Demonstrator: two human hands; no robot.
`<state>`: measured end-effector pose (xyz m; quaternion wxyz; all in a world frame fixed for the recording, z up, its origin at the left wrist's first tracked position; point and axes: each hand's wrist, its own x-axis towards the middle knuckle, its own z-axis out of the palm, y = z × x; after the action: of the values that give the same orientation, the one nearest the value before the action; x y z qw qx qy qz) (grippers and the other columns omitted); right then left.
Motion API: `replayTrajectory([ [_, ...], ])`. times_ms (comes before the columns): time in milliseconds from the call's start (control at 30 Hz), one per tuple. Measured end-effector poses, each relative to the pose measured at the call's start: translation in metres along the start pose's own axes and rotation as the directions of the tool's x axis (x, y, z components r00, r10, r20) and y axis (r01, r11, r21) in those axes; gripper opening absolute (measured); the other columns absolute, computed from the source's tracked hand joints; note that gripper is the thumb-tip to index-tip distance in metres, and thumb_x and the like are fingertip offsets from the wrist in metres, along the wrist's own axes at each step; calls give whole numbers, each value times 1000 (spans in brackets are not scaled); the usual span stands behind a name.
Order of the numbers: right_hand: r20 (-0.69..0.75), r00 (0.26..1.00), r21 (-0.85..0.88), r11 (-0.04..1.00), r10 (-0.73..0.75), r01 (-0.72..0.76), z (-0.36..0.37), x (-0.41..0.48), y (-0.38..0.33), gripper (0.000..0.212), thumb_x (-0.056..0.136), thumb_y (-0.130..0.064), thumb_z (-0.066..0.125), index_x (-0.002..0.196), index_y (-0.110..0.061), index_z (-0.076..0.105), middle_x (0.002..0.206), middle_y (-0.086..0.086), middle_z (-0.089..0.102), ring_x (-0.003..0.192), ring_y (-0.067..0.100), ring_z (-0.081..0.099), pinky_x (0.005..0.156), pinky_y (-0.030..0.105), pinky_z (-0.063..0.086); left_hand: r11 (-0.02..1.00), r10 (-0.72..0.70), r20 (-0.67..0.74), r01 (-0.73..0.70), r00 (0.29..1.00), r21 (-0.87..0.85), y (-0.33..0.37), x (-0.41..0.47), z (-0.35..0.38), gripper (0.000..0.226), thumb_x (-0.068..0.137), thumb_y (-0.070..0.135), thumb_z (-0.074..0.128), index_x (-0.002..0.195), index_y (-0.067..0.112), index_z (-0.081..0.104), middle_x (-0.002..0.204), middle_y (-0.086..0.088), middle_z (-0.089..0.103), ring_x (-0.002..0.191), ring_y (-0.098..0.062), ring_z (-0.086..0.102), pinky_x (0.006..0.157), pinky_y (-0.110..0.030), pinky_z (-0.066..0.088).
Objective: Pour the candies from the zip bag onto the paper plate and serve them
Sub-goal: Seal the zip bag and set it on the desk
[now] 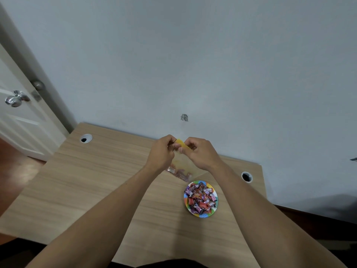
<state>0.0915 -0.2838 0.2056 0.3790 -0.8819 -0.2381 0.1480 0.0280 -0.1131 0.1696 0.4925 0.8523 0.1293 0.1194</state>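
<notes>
A clear zip bag (181, 165) with a yellow top strip hangs above the wooden table (92, 180). My left hand (162, 153) and my right hand (199, 153) both pinch that yellow strip, close together. A few wrapped candies sit in the bag's bottom. Below and to the right lies a colourful paper plate (202, 215), heaped with several wrapped candies (201, 200) in red, purple and dark wrappers.
Two round cable holes are set in the table, one far left (86, 138) and one far right (246, 176). A pale wall rises behind the table. A white door with a metal knob (16, 99) stands at the left.
</notes>
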Motion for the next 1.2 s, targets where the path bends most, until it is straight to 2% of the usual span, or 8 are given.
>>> replayTrajectory([
  [100,-21,1000,-24,1000,6,-6,5,0,2,19,97,-44,73,94,-25,74,79,-5,72,68,15,61,62,30,43,989,-70,15,71,997,-129,0,6,-7,13,94,15,79,84,12,72,75,6,73,65,8,62,63,-8,45],
  [233,-64,998,29,999,27,-26,4,1,-1,20,98,-44,74,100,-25,78,72,-14,66,58,-3,56,57,17,36,953,-99,67,114,993,-281,3,8,-17,11,89,12,84,84,7,75,83,-4,79,71,6,69,72,-7,52],
  [333,-72,997,8,1000,-12,12,4,3,-4,22,98,-47,74,97,-26,77,77,-9,71,64,6,60,60,25,43,924,-113,75,133,991,-358,5,6,-17,9,88,7,83,85,6,75,84,-9,77,69,2,69,74,-12,55],
  [400,-70,997,-37,999,-27,25,6,5,-4,23,98,-49,72,96,-27,76,83,-4,75,75,16,66,65,34,49,931,-122,68,138,990,-339,4,4,-16,10,90,10,83,84,8,74,81,-6,77,70,1,69,75,-15,56],
  [567,-113,993,-88,996,-24,14,12,7,-7,26,98,-53,70,95,-28,77,78,-8,72,68,10,61,64,36,51,968,-151,-51,137,987,-212,6,4,-13,15,96,19,78,84,11,72,75,5,75,76,-11,68,77,-31,56],
  [733,-117,992,-181,983,-55,34,8,12,-9,31,99,-57,68,92,-27,77,72,-7,68,64,13,58,61,38,48,983,-150,-170,128,974,-133,11,11,-24,14,98,18,74,89,7,72,82,-2,77,69,-9,60,60,-8,42],
  [1067,-84,992,-213,974,-97,77,7,15,-20,30,100,-54,68,101,-27,80,79,-9,72,68,10,58,60,32,42,978,-205,-279,185,938,-95,1,22,-54,12,100,17,71,92,8,73,83,3,74,69,1,59,59,-3,41],
  [1200,-75,993,-229,971,-87,68,10,13,-20,30,101,-55,67,100,-27,79,83,-12,73,72,8,59,61,31,41,967,-250,-299,222,921,-125,-10,27,-71,12,100,19,70,93,9,72,83,7,73,71,1,60,61,-11,42],
])
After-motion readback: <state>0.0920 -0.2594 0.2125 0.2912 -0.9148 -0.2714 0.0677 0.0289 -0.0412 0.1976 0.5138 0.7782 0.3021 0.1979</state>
